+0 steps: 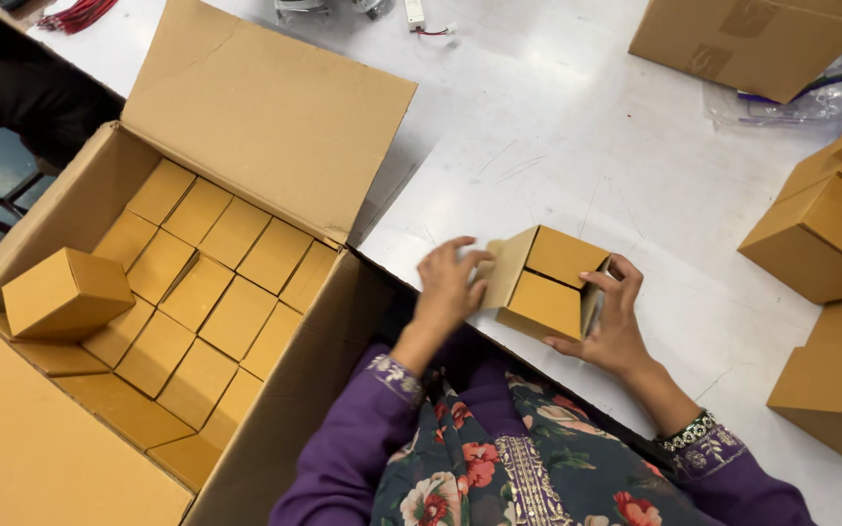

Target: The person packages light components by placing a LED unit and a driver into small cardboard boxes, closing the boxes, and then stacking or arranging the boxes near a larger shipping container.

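I hold a small brown cardboard box [548,284] above the near edge of the white table [577,166]. Its top flaps are partly folded in, and one side flap still stands out to the left. My left hand [448,282] pinches that left flap. My right hand [614,317] grips the box's right side, with its fingers over the top edge. To my left stands a large open carton [275,127] packed with several rows of the same small boxes [209,292]. One small box [65,292] lies tilted on top of them at the left.
More small brown boxes [825,239] are stacked at the right edge of the table. A bigger carton [752,44] and a clear plastic bag [830,97] sit at the far right. Red wires [75,15] lie at the far left, beside a person's dark sleeve [21,93].
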